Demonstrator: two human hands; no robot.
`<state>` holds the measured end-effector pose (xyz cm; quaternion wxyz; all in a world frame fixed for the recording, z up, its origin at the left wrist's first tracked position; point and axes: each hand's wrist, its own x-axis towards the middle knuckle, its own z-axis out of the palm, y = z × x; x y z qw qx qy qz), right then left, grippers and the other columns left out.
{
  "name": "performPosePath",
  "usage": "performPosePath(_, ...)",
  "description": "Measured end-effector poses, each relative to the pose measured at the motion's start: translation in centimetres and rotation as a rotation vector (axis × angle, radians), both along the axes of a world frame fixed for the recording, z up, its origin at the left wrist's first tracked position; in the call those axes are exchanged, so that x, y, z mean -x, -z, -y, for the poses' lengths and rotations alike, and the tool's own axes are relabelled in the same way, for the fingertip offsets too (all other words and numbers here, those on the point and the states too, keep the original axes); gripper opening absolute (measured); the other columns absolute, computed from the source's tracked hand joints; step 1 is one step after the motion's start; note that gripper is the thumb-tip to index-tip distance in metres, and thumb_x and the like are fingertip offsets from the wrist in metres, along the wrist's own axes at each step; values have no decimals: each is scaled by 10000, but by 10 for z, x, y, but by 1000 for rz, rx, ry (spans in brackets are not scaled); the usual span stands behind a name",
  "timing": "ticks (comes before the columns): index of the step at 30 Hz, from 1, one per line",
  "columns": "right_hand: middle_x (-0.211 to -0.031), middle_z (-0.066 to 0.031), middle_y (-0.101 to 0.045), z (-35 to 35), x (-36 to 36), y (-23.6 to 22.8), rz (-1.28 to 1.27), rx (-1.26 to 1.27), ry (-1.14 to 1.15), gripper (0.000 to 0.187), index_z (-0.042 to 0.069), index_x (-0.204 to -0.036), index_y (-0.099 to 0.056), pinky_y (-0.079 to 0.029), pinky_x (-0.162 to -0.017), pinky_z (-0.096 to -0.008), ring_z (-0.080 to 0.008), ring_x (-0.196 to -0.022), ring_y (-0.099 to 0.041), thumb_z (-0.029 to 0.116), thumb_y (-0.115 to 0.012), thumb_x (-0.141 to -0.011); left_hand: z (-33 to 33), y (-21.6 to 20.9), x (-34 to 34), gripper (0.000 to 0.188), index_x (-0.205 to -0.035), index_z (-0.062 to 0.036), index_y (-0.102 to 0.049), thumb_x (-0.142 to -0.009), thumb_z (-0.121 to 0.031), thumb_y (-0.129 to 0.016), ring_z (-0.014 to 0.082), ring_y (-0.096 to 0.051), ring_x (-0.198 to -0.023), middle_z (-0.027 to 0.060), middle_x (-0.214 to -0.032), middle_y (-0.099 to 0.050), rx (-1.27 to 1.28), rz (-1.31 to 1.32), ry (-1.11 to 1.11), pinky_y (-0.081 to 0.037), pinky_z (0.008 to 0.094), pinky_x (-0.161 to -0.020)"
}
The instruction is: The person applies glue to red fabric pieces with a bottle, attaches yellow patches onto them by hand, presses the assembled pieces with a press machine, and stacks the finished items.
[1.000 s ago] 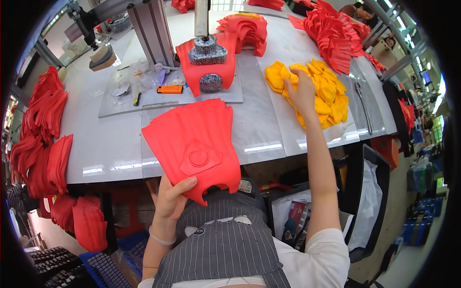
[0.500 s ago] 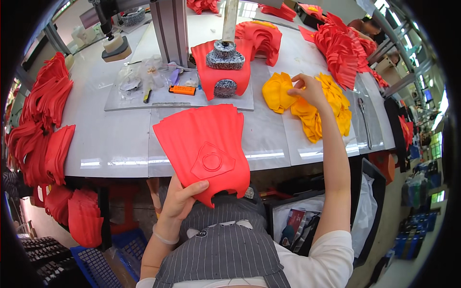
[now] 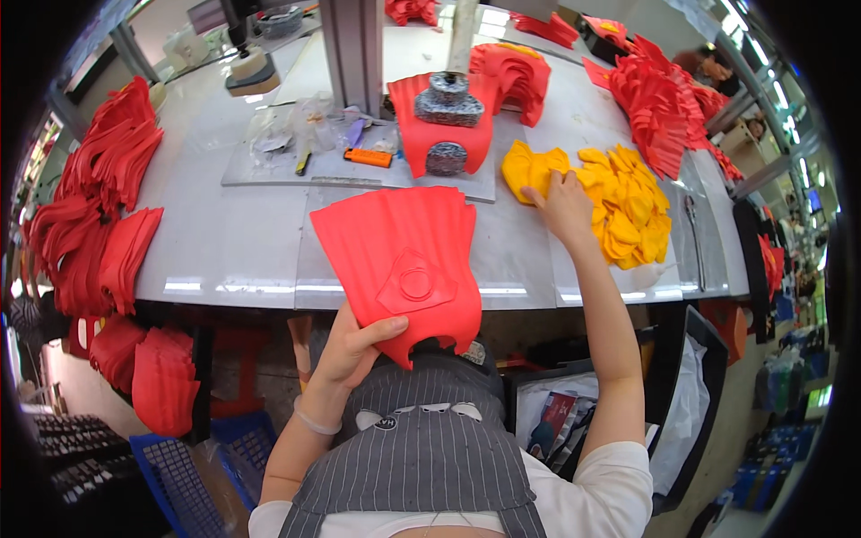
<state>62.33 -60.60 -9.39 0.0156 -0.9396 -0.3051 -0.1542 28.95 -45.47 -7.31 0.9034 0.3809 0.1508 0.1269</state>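
Observation:
My left hand (image 3: 352,347) is closed on the lower edge of a red cape-shaped moulded piece (image 3: 395,238). That piece is ribbed and flares toward the top, with a raised emblem outline near its lower end and a notch at the bottom. Above the table on the right, my right hand (image 3: 569,211) pinches a soft yellow piece (image 3: 522,170) between thumb and fingers. Part of the yellow piece is hidden by the fingers. Beside it lies a heap of similar yellow pieces (image 3: 635,215).
A press-like stand holds a speckled block (image 3: 447,100) over another red piece (image 3: 421,148). Near it lie an orange lighter-like item (image 3: 368,158) and plastic scraps. Stacks of red pieces (image 3: 90,242) line the left; more (image 3: 655,108) lie far right. A metal tool (image 3: 694,229) rests beside the yellow heap.
My right hand has turned and come down over the yellow piece, with its fingers closer together. The whole view has shifted a little; my left hand keeps its grip on the red piece.

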Motion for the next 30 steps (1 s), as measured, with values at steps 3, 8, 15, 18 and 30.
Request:
performPosePath(3,-1010,-182,-631,8,-4,0,-77,-13,-63,535,10,-1128,-562,-509,-748,-456,-380,-889,-637,490,-559,-892,-3,1,-2,646,-1350,17,-386,-784,1,-697,220,-514,-1205,125,-1292,-523,11,14,-6,-412,358,-1022)
performPosePath(8,-944,-162,-665,14,9,-18,-72,-12,-27,386,5,-1113,-582,-517,-741,-421,-371,-827,-646,343,-558,-926,-8,4,1,644,-1351,10,-386,-786,10,-694,213,-511,-1208,118,-1290,-524,63,26,29,-409,348,-1026)
performPosePath(15,-991,-147,-699,-3,125,-56,100,-686,-761,233,-6,-1049,-666,-542,-737,-285,-271,-875,-694,-39,-639,-820,-6,5,-1,626,-1352,10,-388,-800,15,-684,201,-508,-1209,111,-1291,-526,-4,35,14,-416,344,-1023)
performPosePath(18,-1011,-157,-695,-19,148,-48,140,-579,-1022,250,-3,-1027,-676,-552,-726,-277,-279,-908,-697,-25,-653,-779,-7,5,-1,619,-1349,11,-392,-803,18,-683,191,-513,-1203,107,-1289,-529,-24,56,9,-423,341,-1018)
performPosePath(30,-1047,-169,-683,-18,159,-52,66,-362,-1224,276,-4,-999,-688,-543,-674,-258,-286,-929,-695,13,-632,-729,-6,5,2,574,-1309,13,-432,-797,29,-691,175,-540,-1166,102,-1263,-550,-50,66,5,-451,320,-992)
